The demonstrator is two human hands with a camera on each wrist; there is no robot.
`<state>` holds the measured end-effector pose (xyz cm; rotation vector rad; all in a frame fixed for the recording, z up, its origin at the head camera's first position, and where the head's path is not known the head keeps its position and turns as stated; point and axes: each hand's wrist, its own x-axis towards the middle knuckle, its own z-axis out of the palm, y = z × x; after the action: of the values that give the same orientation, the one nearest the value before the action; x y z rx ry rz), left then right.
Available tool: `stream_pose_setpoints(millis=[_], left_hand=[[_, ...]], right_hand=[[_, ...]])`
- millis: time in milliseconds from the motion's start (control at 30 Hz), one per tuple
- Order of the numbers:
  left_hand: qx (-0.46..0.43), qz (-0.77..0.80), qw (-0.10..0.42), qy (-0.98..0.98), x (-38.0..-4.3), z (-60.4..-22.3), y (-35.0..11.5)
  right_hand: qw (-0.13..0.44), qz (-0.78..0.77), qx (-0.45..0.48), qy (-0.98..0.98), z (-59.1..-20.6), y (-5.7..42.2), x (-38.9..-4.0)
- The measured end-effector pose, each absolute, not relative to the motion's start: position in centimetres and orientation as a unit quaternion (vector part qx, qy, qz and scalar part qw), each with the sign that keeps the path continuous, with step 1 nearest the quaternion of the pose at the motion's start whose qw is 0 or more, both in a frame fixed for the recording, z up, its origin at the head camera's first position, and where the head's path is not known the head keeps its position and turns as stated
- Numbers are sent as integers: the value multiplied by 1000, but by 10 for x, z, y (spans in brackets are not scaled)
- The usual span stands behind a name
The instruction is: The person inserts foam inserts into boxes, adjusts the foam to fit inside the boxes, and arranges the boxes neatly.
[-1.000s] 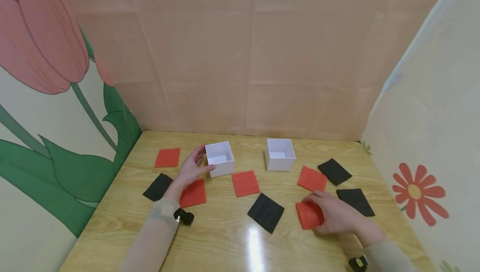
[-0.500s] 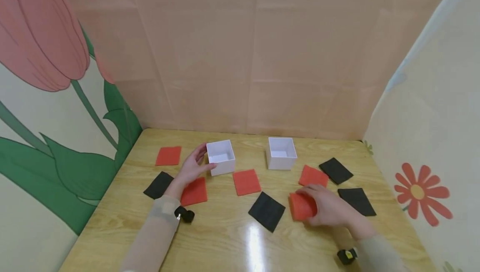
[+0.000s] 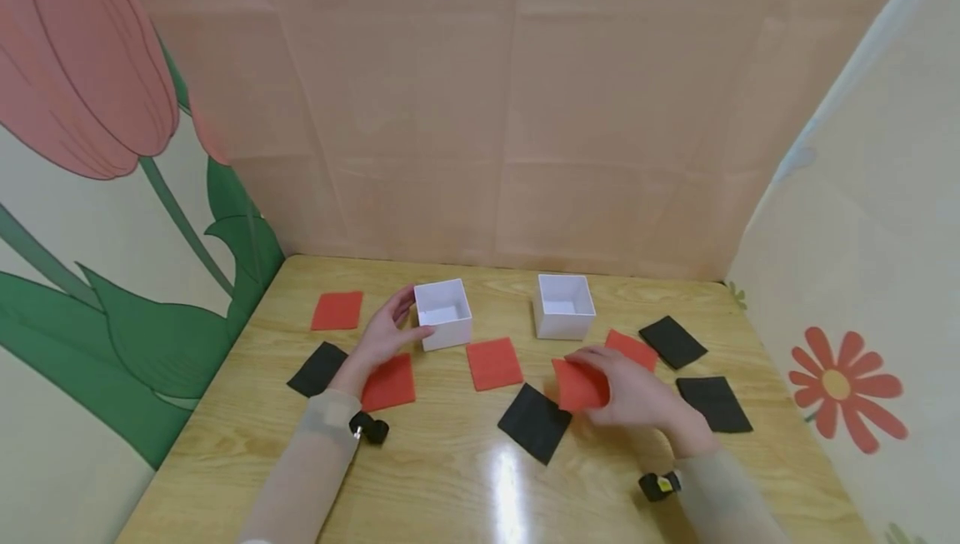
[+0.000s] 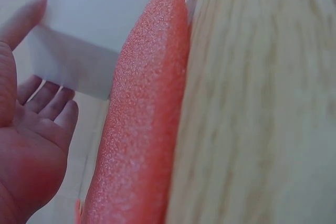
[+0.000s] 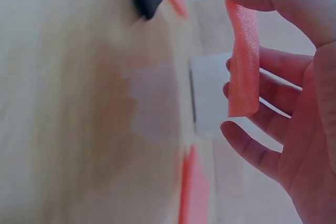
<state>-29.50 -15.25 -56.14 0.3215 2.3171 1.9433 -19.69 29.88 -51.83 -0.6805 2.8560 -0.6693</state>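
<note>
Soft red foam square [image 3: 577, 387] has moved leftward over the wood-grain desk [image 3: 420, 477], pinched in the right hand [image 3: 637, 394].
It is just beside a flat black square [image 3: 532, 429]; the left hand [image 3: 385, 337] grips an open white box [image 3: 448, 334]. Apparently mid-carry, calling for a steady pinch next.

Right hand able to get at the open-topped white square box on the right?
Probably yes: nothing tall stands between the right hand and that white box, and its top is uncovered. Grasping it, though, likely means first releasing the held red square foam sheet.
</note>
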Motion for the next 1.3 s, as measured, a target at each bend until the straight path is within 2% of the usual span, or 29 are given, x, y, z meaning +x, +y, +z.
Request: stream_pose_setpoints(millis=[300,633,900,1167,1300], left_hand=[[104,633,55,765,-294,-560,-152],[125,633,54,762,-299,-562,-155],[137,625,55,767,-302,-561,-152],[132,626,56,766,-303,-561,-150],[126,621,58,771,-302,-561,-153]], right_hand=[[40,-225,-272,935,-501,258,-219],[38,-221,-324,919,-482,201,-249],[70,-221,-355,906,-476,166,-266],[152,-167,-399,889,-495,159,-257],[159,-122,-409,890,-506,157,-252]])
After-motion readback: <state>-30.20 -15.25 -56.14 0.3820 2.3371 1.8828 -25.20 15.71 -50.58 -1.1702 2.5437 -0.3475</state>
